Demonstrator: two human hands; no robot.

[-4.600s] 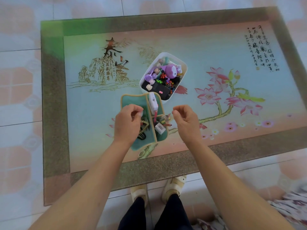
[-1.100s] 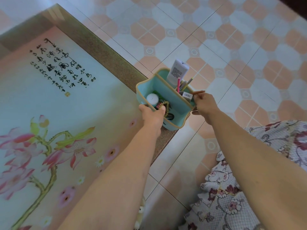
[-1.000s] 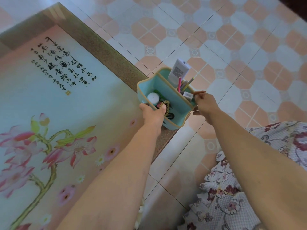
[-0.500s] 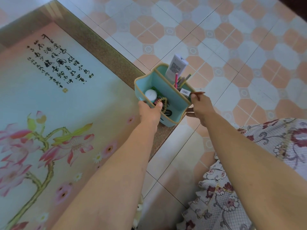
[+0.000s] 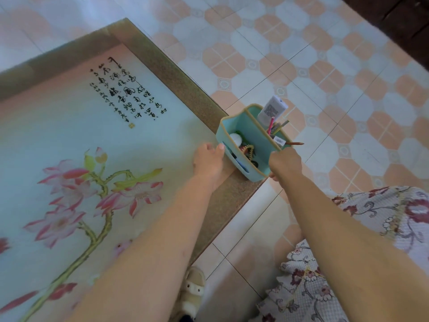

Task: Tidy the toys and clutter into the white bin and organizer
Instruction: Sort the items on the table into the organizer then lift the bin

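Note:
The teal organizer (image 5: 260,145) with a tan rim stands on the right edge of the painted glass table (image 5: 92,135), partly overhanging the floor. Its far compartment holds a white tube (image 5: 272,110) and several pencils (image 5: 277,126). Its near compartment holds a white round item (image 5: 235,137) and dark hair clips (image 5: 248,152). My left hand (image 5: 209,160) presses against the organizer's left wall, thumb at the rim. My right hand (image 5: 285,162) is closed over the right rim. The white bin is out of view.
Tiled floor (image 5: 325,66) lies beyond the table edge. Floral fabric (image 5: 376,228) is at the lower right, close under my right arm. A beige slipper (image 5: 193,289) shows below the table edge. Dark furniture (image 5: 399,17) fills the top right corner.
I carried the organizer from the table's middle to its right edge. In the last second it came down onto the edge, and my left thumb slid from inside the rim to its outside.

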